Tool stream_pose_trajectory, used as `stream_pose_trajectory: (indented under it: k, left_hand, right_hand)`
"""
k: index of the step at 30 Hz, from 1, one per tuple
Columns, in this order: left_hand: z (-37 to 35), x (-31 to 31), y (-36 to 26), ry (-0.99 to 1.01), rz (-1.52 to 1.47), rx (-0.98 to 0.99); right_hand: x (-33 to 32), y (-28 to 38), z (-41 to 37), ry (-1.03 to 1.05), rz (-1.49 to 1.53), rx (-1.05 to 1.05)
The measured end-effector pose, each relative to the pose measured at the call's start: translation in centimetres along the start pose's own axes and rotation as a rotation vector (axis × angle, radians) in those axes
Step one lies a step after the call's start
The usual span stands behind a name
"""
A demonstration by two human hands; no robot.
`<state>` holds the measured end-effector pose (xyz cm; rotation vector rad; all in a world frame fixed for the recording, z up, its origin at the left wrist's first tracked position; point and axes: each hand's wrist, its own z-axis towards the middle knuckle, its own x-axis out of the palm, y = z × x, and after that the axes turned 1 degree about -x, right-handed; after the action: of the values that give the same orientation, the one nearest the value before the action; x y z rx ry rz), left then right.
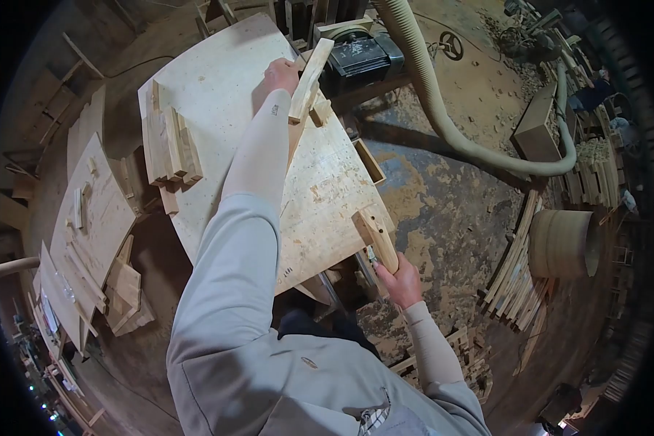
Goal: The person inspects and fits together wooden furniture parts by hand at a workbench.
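Observation:
At the far end of a pale plywood tabletop, my left hand is closed, with its fingers curled beside a thick wooden strip. What those fingers hold, if anything, is hidden from above. Close to the near right corner, my right hand grips the end of a short wooden piece with dark holes. A small whitish-green thing shows by its thumb, too small to name. Several stacked wooden blocks lie at the table's left edge.
A dark motor stands behind the table, with a ribbed hose curving down to its right. Wooden strips and a round drum sit on the floor at right. Another board bearing wood pieces is at left.

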<state>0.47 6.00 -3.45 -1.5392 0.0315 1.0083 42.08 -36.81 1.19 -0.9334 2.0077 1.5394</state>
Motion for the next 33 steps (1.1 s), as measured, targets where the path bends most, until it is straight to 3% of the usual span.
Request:
stream_pose_trajectory:
  k: [12,17,19,21,23,24,25,28,31,33]
  left_hand:
    - [-4.7,-1.4,-2.1,0.117,-0.056,-0.055]
    - [-4.6,-0.1,-0.8,0.084,-0.059,-0.057]
    - [-9.6,-5.0,-6.0,0.229,-0.077,-0.123]
    - [-9.4,-3.9,-0.8,0.223,-0.13,-0.055]
    - [-7.6,-2.0,0.9,0.205,-0.243,-0.022]
    - [-6.5,-0.4,1.3,0.229,-0.515,-0.072]
    - [-6.5,-0.8,0.8,0.259,-0.507,-0.098]
    - [-9.5,-2.4,-0.9,0.115,-0.578,0.068]
    - [-14.4,-1.9,-2.5,0.288,-0.671,0.207]
    - [-21.3,-4.1,-5.9,0.419,-0.588,0.287]
  right_hand:
    - [-0.9,-2.1,-2.2,-0.013,0.047,0.011]
    - [-1.7,-1.0,-2.2,0.07,-0.035,0.114]
    - [-1.2,-1.8,-3.7,0.033,-0.052,0.118]
    - [-1.0,-3.3,-5.1,-0.003,-0.068,0.123]
    - [-0.3,-4.4,-4.6,0.012,-0.054,0.04]
    - [-0.5,-4.6,-4.0,0.025,-0.074,0.058]
    - [-0.5,-4.9,-3.6,0.049,-0.088,0.074]
    - [-0.5,-5.1,-3.2,0.04,-0.121,0.072]
    - [-0.6,-5.6,-3.1,0.04,-0.088,0.039]
    - [-1.2,-5.6,-3.1,0.047,-0.061,0.04]
